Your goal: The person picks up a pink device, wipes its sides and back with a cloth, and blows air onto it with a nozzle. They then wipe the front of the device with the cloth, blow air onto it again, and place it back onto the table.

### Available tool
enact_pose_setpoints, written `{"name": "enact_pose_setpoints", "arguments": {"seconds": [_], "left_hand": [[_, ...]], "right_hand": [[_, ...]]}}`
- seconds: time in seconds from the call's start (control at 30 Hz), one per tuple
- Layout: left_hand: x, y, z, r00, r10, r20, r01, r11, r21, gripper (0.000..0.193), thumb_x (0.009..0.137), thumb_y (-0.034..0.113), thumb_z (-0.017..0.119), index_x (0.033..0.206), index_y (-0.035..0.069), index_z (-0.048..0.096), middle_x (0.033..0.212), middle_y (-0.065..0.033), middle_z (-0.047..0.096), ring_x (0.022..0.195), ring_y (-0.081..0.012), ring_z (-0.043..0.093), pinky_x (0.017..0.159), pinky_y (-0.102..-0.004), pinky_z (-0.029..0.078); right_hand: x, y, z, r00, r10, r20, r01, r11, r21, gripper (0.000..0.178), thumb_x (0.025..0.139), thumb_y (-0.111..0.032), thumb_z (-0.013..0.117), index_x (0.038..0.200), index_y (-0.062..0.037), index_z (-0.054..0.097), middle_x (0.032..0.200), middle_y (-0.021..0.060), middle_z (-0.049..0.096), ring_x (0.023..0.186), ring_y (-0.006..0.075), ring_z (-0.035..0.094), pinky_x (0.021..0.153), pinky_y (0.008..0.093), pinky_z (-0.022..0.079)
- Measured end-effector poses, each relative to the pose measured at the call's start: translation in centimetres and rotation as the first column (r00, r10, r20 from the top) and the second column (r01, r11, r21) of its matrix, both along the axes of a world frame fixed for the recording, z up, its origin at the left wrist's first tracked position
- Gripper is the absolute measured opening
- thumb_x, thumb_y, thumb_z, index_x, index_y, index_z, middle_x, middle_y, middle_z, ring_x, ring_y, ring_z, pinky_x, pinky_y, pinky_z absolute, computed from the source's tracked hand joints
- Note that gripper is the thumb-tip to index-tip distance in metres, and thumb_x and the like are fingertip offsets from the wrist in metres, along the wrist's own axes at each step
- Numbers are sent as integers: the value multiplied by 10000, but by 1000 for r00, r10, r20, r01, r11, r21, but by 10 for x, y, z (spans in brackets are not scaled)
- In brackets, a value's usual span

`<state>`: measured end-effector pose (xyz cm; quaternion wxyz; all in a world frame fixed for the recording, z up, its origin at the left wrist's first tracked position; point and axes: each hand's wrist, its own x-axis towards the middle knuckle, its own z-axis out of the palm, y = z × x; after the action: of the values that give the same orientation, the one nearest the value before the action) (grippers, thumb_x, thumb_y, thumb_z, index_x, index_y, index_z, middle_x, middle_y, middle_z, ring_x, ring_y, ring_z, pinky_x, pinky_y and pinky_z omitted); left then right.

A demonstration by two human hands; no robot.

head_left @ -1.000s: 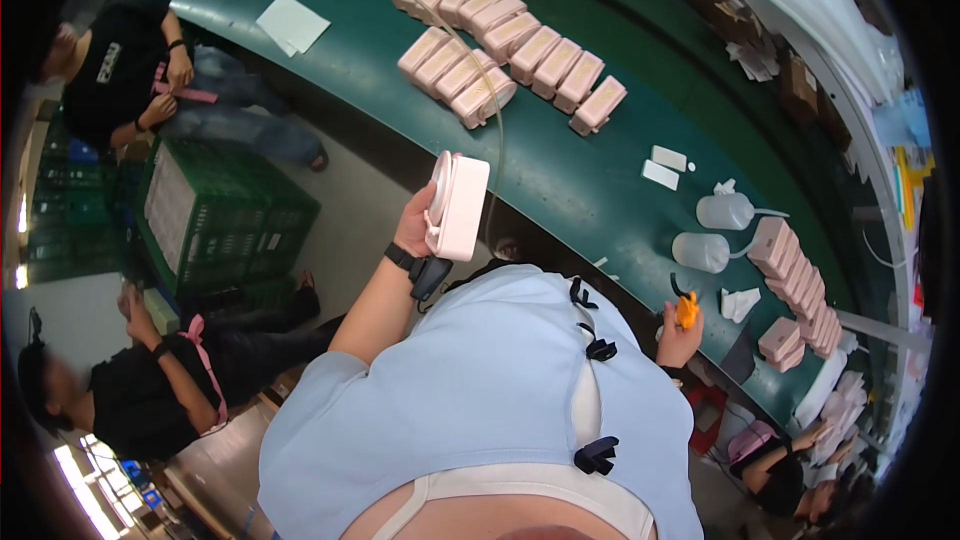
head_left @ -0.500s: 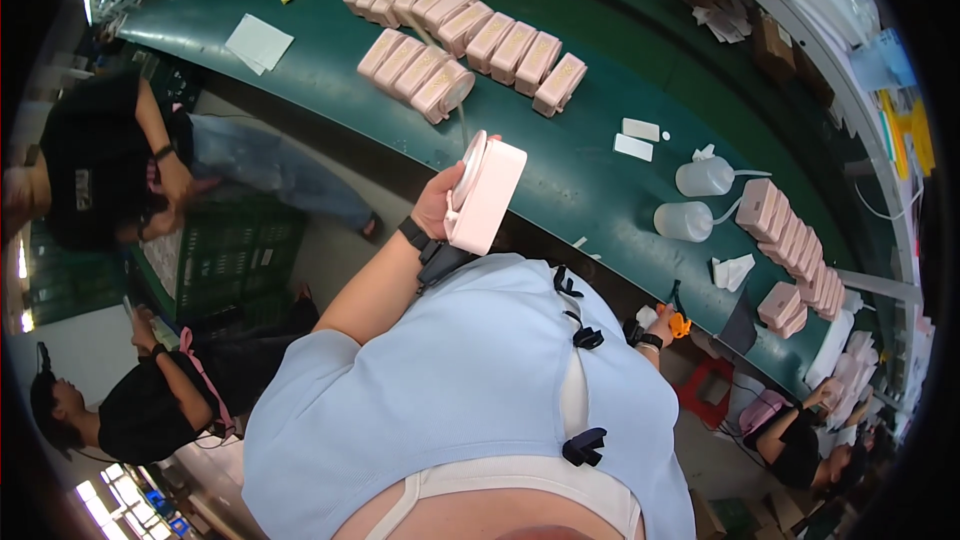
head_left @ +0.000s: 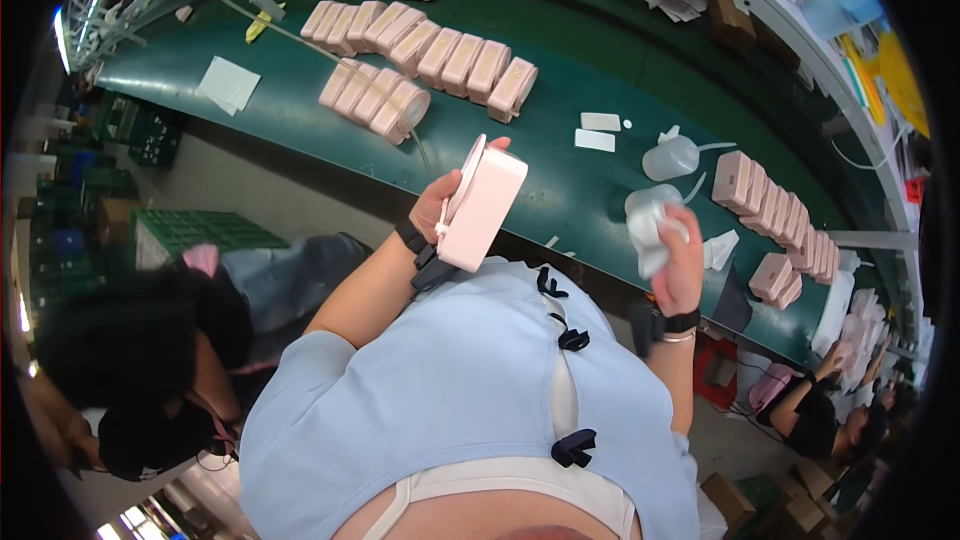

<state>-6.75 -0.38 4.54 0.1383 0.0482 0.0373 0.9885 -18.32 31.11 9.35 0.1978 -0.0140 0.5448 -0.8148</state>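
My left hand (head_left: pixel 433 205) grips a pale pink box-shaped device (head_left: pixel 488 210) with a round disc on one side, held upright before my chest. A crumpled white cloth (head_left: pixel 650 238) is in my right hand (head_left: pixel 684 265), with the fingers bent round it; whether it is cloth or tissue I cannot tell. Behind that cloth a translucent squeeze bottle (head_left: pixel 643 199) with a bent spout is partly hidden. Another squeeze bottle (head_left: pixel 670 158) stands just beyond it on the green table (head_left: pixel 540 175).
Rows of pink devices (head_left: pixel 450 62) stand at the far left of the table, and more pink devices (head_left: pixel 765 200) at the right. White cards (head_left: pixel 595 140) lie between them. A thin hose (head_left: pixel 290 35) hangs across the left. Co-workers are at lower left and right.
My right hand has risen from beside the table's near edge to in front of the bottles, holding the white cloth. An orange thing beside it is out of sight. The co-workers at left have moved.
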Motion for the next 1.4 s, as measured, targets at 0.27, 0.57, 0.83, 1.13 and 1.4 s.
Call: {"name": "enact_pose_setpoints", "arguments": {"seconds": [0.27,0.57,0.83,1.13,1.4], "left_hand": [[5,19,29,983,-22,181,50,987,-150,830,859,228,738,1531,149,256,1351,-113,557,1166,-261,614,978,-395,527],[16,47,21,977,89,192,-46,975,-216,823,868,256,730,1531,147,254,1424,-102,481,1276,-244,525,1055,-411,458],[8,49,21,986,136,101,-110,968,-227,823,887,301,705,1543,184,223,1441,-99,458,1279,-236,520,1059,-404,451],[17,41,-3,985,29,173,10,976,-219,851,863,322,734,1540,188,235,1409,-119,485,1198,-220,574,1001,-397,498],[-29,42,9,989,145,38,-136,977,-166,890,788,296,813,1482,64,307,1256,-90,596,1081,-238,635,955,-375,524]], "right_hand": [[16,-114,77,321,498,-805,-147,866,477,274,837,2,668,1110,-21,653,1274,165,598,1148,318,601,974,396,481],[18,-97,60,96,512,-854,-133,856,499,418,824,-12,660,1240,-18,618,1337,156,570,1261,345,536,1056,440,435],[15,-84,49,-110,585,-804,-352,733,582,400,831,-12,640,1230,-44,629,1335,120,583,1275,294,533,1057,451,429],[6,-97,52,236,468,-852,-198,881,429,374,848,-36,621,1217,-96,646,1333,84,594,1261,259,549,1079,435,410],[13,-87,48,-34,495,-868,-416,783,462,265,827,21,600,1054,-71,701,1184,116,667,1144,249,624,1018,395,468]]}}
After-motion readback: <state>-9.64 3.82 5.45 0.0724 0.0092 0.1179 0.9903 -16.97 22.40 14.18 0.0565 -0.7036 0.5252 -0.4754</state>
